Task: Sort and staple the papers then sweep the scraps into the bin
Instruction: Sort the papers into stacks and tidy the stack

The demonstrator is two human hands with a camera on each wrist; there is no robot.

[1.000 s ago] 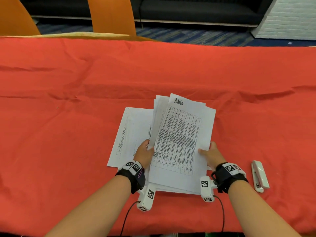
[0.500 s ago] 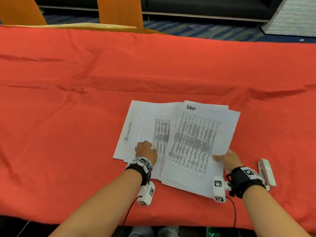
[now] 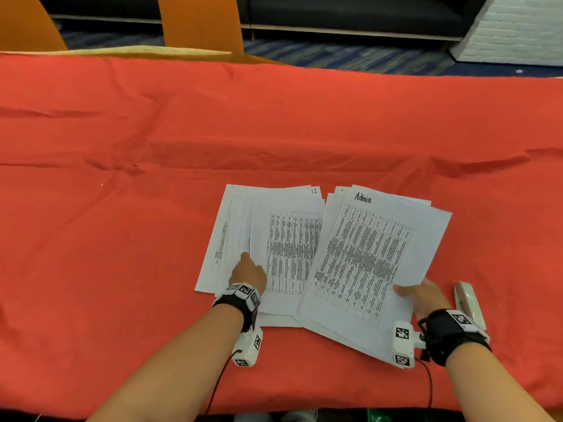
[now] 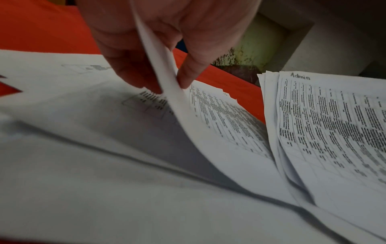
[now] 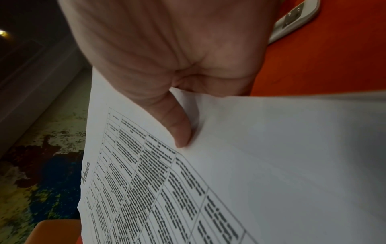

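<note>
Sorting step in hand, by the look of it; nothing stapled yet as far as could be seen.

Two lots of papers lay side by side near the front edge of the bench, right of its middle. The left pile sat roughly square to the front edge. The "Admin" stack lay just right of it, long axis tilted with its far end toward the right, its near left corner overlapping the left pile.

Left hand rested on the left pile's near half. Wrist view showed its grip narrow: thumb and a fingertip pinched the edge of one lifted sheet, which curled up off the sheets beneath. That sheet's free body ran rightward from the grip, toward the Admin stack.

Right hand held the Admin stack at its near right edge: thumb on top, fingers hidden beneath the paper, that side raised off the cloth.

Stapler lay just right of the right hand, long axis running away from the front edge. The right hand was much the nearer to it. No bin or scraps could be made out.

Judgement: the pinched sheet's destination lay to the grip's right, a short carry across.
</note>
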